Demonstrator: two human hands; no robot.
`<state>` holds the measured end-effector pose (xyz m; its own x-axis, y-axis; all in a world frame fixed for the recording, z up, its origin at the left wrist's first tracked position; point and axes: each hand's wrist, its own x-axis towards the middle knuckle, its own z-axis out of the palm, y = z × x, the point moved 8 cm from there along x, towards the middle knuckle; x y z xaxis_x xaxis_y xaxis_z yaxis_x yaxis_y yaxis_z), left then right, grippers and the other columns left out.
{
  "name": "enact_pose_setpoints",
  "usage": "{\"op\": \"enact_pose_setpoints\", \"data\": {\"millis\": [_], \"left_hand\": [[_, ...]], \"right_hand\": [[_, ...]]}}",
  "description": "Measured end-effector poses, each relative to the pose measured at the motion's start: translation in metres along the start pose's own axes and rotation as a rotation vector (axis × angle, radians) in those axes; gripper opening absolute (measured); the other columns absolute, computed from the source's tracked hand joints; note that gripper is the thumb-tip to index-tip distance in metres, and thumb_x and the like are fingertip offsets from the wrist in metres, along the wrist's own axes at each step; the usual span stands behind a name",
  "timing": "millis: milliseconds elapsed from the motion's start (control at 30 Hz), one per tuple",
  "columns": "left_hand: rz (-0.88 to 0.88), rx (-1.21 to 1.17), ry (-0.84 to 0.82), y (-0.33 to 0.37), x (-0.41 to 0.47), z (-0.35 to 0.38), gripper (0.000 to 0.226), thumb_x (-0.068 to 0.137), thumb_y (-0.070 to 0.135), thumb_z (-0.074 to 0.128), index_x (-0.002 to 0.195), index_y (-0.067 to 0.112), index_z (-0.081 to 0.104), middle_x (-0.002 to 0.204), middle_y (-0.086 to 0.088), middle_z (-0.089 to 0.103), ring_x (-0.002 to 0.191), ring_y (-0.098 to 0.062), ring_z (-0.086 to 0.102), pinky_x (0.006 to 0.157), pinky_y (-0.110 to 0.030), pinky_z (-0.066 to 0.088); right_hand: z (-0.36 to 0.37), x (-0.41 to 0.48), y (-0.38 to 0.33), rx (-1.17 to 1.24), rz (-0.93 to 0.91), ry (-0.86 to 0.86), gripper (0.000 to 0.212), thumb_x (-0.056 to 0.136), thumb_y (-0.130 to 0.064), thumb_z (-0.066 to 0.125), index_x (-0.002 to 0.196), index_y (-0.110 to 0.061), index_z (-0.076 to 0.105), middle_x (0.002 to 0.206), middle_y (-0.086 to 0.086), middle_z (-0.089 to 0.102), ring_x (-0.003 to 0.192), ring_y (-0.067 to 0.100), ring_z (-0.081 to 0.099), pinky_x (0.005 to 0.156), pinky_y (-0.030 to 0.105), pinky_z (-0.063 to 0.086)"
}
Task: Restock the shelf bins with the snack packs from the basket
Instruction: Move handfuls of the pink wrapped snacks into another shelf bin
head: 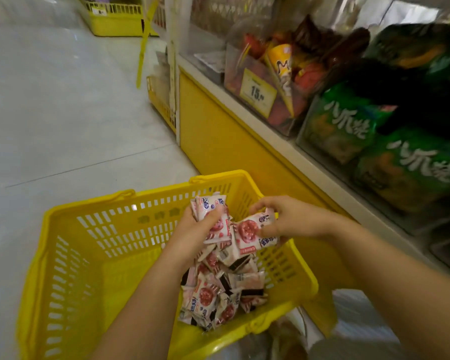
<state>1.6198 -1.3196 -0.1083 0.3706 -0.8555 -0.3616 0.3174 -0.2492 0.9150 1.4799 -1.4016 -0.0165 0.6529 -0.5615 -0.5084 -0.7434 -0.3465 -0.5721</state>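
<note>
Snack packs [218,289] heaped in right half of yellow basket [94,255], under both hands. Left hand [203,224] grips a bunch of packs; right hand [283,219] pinches one pack just beside it. Shelf bins [335,126] lie up and right, nearer the right hand.

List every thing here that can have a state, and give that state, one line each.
basket, part full, packs only at its right end.
heap, loose, lying in the basket.
left hand, gripping a bunch of packs above the heap.
right hand, pinching one pack.
red bin, stocked, price tag on its front.
green bin, stocked with green bags.
</note>
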Motion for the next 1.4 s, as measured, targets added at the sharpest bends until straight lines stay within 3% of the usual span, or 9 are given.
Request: {"op": "enact_pose_setpoints", "data": {"millis": [267, 333, 500, 600, 733, 933, 1133, 1267, 1400], "left_hand": [[0.193, 0.097, -0.273, 0.099, -0.078, 0.102, 0.064, 0.064, 0.077, 0.060, 0.122, 0.051, 0.052, 0.120, 0.018, 0.066, 0.111, -0.007, 0.063, 0.100, -0.042, 0.045], [0.247, 0.109, -0.335, 0.122, -0.106, 0.130, 0.055, 0.060, 0.084, 0.055, 0.110, 0.063, 0.053, 0.120, 0.025, 0.064, 0.109, 0.001, 0.062, 0.093, -0.033, 0.048], [0.426, 0.151, -0.272, 0.172, -0.152, 0.173, 0.095, 0.059, 0.088, 0.033, 0.141, 0.041, 0.036, 0.139, 0.012, 0.049, 0.123, -0.009, 0.051, 0.106, -0.037, 0.040], [0.458, 0.068, -0.255, 0.202, -0.176, 0.191, 0.107, 0.046, 0.098, 0.036, 0.138, 0.042, 0.035, 0.143, 0.004, 0.047, 0.128, -0.020, 0.049, 0.108, -0.046, 0.038], [0.565, -0.011, -0.381, 0.243, -0.210, 0.225, 0.105, 0.045, 0.097, 0.053, 0.134, 0.043, 0.040, 0.130, 0.000, 0.061, 0.114, -0.023, 0.062, 0.098, -0.050, 0.048], [0.693, -0.001, -0.503, 0.303, -0.257, 0.282, 0.098, 0.046, 0.089, 0.064, 0.132, 0.047, 0.040, 0.126, 0.005, 0.063, 0.113, -0.017, 0.063, 0.103, -0.048, 0.044], [0.622, 0.076, -0.712, 0.329, -0.289, 0.364, 0.090, 0.070, 0.085, 0.044, 0.141, 0.030, 0.043, 0.130, -0.002, 0.062, 0.114, -0.020, 0.062, 0.105, -0.047, 0.042], [0.718, 0.311, -0.698, 0.354, -0.305, 0.414, 0.101, 0.056, 0.098, 0.030, 0.135, 0.037, 0.050, 0.130, 0.003, 0.062, 0.123, -0.017, 0.055, 0.111, -0.043, 0.034], [0.773, 0.563, -0.685, 0.374, -0.310, 0.452, 0.085, 0.052, 0.095, 0.019, 0.105, 0.050, 0.067, 0.110, 0.021, 0.065, 0.109, -0.003, 0.055, 0.099, -0.029, 0.034]], "right_hand": [[-0.078, -0.139, -0.009, 0.659, -0.197, 0.488, 0.017, 0.086, -0.007, 0.065, 0.103, -0.011, 0.065, 0.101, 0.014, 0.072, 0.089, 0.024, 0.069, 0.076, 0.034, 0.054], [-0.083, -0.166, -0.016, 0.791, -0.307, 0.497, 0.025, 0.089, -0.008, 0.060, 0.113, -0.012, 0.064, 0.104, 0.014, 0.072, 0.088, 0.024, 0.070, 0.071, 0.031, 0.056], [-0.100, -0.226, -0.032, 0.980, -0.488, 0.679, 0.055, 0.067, -0.023, 0.075, 0.117, -0.017, 0.054, 0.100, 0.011, 0.073, 0.083, 0.028, 0.071, 0.072, 0.043, 0.058], [-0.114, -0.265, -0.048, 0.956, -0.577, 0.859, 0.045, 0.064, -0.023, 0.077, 0.105, -0.011, 0.063, 0.095, 0.013, 0.074, 0.081, 0.028, 0.072, 0.067, 0.039, 0.060], [-0.133, -0.320, -0.079, 0.761, -0.686, 1.052, 0.044, 0.068, -0.038, 0.071, 0.108, -0.020, 0.070, 0.103, 0.001, 0.074, 0.099, 0.022, 0.069, 0.091, 0.047, 0.053], [-0.172, -0.386, -0.100, 0.565, -0.775, 0.902, 0.046, 0.087, -0.042, 0.052, 0.133, -0.034, 0.053, 0.128, -0.015, 0.062, 0.117, 0.001, 0.058, 0.102, 0.029, 0.044], [-0.222, -0.445, -0.071, 0.608, -0.683, 0.846, 0.080, 0.072, -0.039, 0.068, 0.143, -0.046, 0.031, 0.124, -0.020, 0.061, 0.110, 0.004, 0.063, 0.093, 0.026, 0.052], [-0.256, -0.489, -0.068, 0.524, -0.696, 0.773, 0.040, 0.086, -0.023, 0.068, 0.122, -0.038, 0.058, 0.108, -0.003, 0.072, 0.093, 0.014, 0.070, 0.069, 0.019, 0.054], [-0.302, -0.521, -0.041, 0.470, -0.530, 0.858, 0.038, 0.083, -0.020, 0.069, 0.116, -0.033, 0.058, 0.099, 0.003, 0.073, 0.085, 0.018, 0.071, 0.069, 0.028, 0.057]]}}
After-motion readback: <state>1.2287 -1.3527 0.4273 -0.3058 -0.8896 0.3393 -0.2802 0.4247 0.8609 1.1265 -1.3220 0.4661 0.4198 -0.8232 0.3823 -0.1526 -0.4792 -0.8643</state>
